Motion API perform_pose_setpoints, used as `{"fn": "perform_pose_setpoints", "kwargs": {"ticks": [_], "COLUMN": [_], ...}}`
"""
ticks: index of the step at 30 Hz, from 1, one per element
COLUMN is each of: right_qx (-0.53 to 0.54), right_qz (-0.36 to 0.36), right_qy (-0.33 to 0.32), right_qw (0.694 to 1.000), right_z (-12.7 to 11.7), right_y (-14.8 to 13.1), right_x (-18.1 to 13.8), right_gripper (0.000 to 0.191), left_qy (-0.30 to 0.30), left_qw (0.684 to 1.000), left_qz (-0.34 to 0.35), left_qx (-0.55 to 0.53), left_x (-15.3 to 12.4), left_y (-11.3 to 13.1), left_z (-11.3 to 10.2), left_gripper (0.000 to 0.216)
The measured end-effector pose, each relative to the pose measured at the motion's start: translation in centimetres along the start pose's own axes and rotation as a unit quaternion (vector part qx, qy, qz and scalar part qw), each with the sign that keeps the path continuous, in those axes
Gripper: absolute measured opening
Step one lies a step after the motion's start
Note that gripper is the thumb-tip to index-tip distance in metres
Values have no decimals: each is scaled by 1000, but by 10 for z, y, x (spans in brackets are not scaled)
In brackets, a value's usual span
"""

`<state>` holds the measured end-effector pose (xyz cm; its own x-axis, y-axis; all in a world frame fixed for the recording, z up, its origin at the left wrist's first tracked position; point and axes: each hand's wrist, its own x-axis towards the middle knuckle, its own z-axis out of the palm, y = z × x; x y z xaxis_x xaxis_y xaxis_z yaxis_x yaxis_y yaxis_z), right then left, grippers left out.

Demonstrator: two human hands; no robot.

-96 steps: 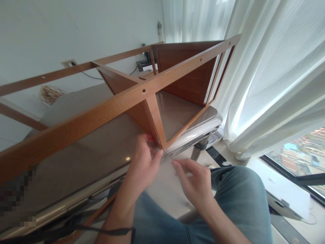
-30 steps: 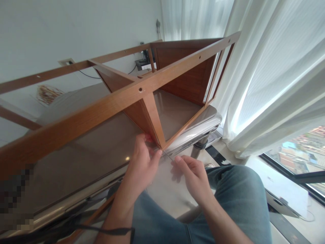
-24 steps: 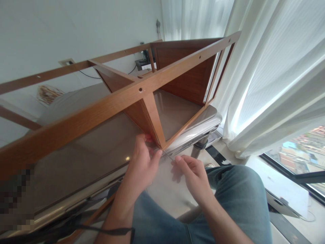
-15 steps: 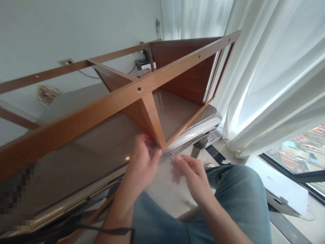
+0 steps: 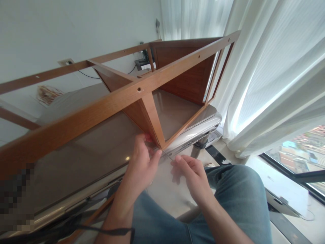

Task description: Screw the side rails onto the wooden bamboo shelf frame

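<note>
Brown wooden frame, white curtains, blue jeans.

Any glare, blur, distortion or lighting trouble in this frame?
Head view: strong backlight through the sheer white curtain, nearly blown out; small glare spot on the glossy grey tabletop; wide-angle stretch along the brown wooden frame; pixelated block lower left; left hand and right hand sharp, thin silver tool barely resolved.

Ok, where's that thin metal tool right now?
Head view, low centre: the thin metal tool runs from the right hand to the bottom corner of the wooden frame, just beside the left hand.
</note>
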<state>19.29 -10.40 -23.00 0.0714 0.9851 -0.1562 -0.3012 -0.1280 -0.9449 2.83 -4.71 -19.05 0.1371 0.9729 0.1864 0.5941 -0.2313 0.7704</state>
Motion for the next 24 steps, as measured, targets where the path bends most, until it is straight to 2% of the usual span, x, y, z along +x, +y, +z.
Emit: {"fn": "perform_pose_setpoints", "kwargs": {"ticks": [6,8,10,12,14,16,18,21,24], "right_qx": [-30,-68,-146,-258,-363,-422,-441,-434,-394], "right_qz": [-13,-32,-81,-161,-249,-314,-351,-365,-340], "right_qy": [3,7,22,52,81,94,93,104,134], "right_qw": [999,997,986,951,894,846,821,817,844], "right_z": [0,0,-1,-2,-3,-3,-3,-5,-10], "right_y": [-1,0,2,5,6,6,5,7,13], "right_x": [0,-1,-2,-3,-4,-4,-4,-4,-5], "right_gripper": [60,59,53,46,41,39,41,39,37], "left_qy": [-4,-2,-2,-3,-3,-3,-8,-17,-12], "left_qw": [1000,1000,1000,1000,1000,1000,1000,1000,1000], "left_qz": [-1,-2,-3,-3,-2,0,4,7,2], "left_qx": [-3,-2,-9,-18,-20,-16,-14,-4,23], "left_x": [0,0,1,1,0,-1,-1,-1,1], "left_y": [3,3,2,0,-2,-2,-2,-1,-1], "left_z": [-1,-1,0,0,0,0,-1,-1,-1], "left_gripper": [41,41,41,42,42,40,38,36,34]}}
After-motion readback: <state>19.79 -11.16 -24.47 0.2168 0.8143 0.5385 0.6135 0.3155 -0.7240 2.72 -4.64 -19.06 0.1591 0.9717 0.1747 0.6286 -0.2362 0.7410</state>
